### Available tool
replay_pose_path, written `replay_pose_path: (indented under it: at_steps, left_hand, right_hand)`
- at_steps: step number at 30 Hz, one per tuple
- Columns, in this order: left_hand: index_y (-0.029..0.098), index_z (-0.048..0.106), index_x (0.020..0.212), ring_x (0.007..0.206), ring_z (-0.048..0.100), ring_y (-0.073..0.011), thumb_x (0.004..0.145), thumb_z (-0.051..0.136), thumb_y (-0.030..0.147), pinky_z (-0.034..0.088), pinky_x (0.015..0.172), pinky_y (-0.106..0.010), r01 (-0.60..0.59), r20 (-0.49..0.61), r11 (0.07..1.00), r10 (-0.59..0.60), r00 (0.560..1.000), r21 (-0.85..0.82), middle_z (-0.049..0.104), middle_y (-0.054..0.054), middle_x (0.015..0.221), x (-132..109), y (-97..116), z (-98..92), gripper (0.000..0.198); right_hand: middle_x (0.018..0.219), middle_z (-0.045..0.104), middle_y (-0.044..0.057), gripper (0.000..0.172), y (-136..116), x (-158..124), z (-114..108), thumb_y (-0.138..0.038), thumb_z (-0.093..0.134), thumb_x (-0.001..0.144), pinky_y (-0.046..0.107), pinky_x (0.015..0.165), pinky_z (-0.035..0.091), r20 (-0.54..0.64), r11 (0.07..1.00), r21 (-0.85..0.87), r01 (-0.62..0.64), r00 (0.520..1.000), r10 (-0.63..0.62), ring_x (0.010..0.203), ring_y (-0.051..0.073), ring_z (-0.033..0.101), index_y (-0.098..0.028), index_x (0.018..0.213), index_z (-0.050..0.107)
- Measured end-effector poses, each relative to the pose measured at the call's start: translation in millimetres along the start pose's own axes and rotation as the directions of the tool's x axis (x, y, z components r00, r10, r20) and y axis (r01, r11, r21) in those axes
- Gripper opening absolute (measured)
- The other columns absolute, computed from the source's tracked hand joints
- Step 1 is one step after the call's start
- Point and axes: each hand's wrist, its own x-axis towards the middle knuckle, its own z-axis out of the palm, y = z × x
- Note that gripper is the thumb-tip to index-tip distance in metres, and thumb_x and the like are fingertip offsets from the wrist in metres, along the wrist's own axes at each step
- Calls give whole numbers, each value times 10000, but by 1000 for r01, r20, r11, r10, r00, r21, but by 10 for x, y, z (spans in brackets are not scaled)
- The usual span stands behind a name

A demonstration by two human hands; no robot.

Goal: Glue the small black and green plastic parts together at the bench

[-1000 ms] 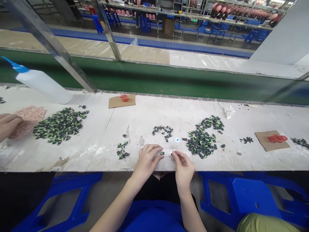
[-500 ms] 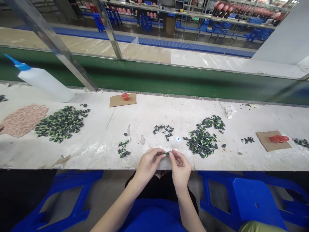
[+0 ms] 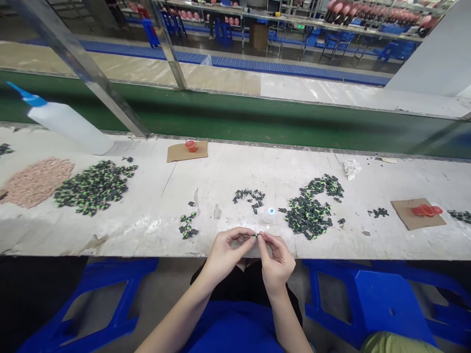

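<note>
Bench point(image 3: 147, 230), wht. 1 sm. blk/grn pc. point(image 3: 255, 236), pinched betw. fingers of L hand point(image 3: 224, 252) & R hand point(image 3: 277, 261). Sm. btl. point(image 3: 270, 216), blue tip, just beyond. R-hand side: blk/grn heap point(image 3: 307, 215); crumpled wht. tissue point(image 3: 352, 169). L-hand side: pink heap point(image 3: 37, 182); dk./grn heap point(image 3: 95, 187); lg. wht. btl. point(image 3: 69, 126), blue nozzle. Far edge: cardboard pc. point(image 3: 176, 154) w/ red cup point(image 3: 190, 146) on top. Below bench, R: blue stool point(image 3: 393, 296).

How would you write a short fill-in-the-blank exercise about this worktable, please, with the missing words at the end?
The large white bottle has a ____ nozzle.
The left hand and right hand meet at a small piece coloured black and ____.
The red cup nearer that bottle sits on a flat sheet of brown ____.
In the picture, the pink pile lies just to the ____ of a black-and-green pile.

Missing words: blue; green; cardboard; left.
</note>
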Motion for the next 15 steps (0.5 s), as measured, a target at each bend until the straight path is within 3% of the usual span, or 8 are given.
replay_pose_path:
  at_steps: [4, 7, 11, 15]
  left_hand:
    - [156, 726, 795, 694, 638, -161, 706, 699, 268, 540, 682, -268, 1, 5, 1000, -1, 1000, -18, 728, -48, 751, -22, 59, 11, 146]
    - [167, 719, 794, 730, 645, -168, 724, 675, 247, 543, 707, -271, -53, 7, 998, 52, 999, 40, 722, -43, 765, -43, 116, -3, 114]
    - [184, 711, 797, 761, 653, -171, 755, 654, 236, 548, 714, -270, -128, 43, 983, 124, 991, 129, 712, -36, 789, -56, 186, -44, 88]
    - [200, 714, 851, 785, 665, -169, 795, 647, 228, 557, 726, -271, -215, 119, 960, 195, 973, 180, 706, -35, 820, -54, 249, -91, 92]
  right_hand:
    - [858, 759, 78, 370, -21, 7, -32, -237, 710, 783, 364, 692, 636, 10, 999, 51, 12, 1000, -13, 760, 211, 732, -182, 1144, 654]
    - [1009, 748, 105, 520, -75, 54, -87, -205, 696, 789, 362, 719, 635, 116, 995, 98, -18, 993, 6, 820, 204, 731, -203, 1291, 560]
    - [991, 753, 91, 455, -132, 126, -177, -202, 687, 797, 383, 799, 622, 277, 987, 113, -115, 958, 80, 874, 212, 730, -207, 1244, 605]
    - [871, 766, 60, 345, -144, 168, -226, -221, 719, 769, 354, 760, 625, 285, 969, 152, -193, 948, 144, 804, 206, 739, -207, 1112, 685]
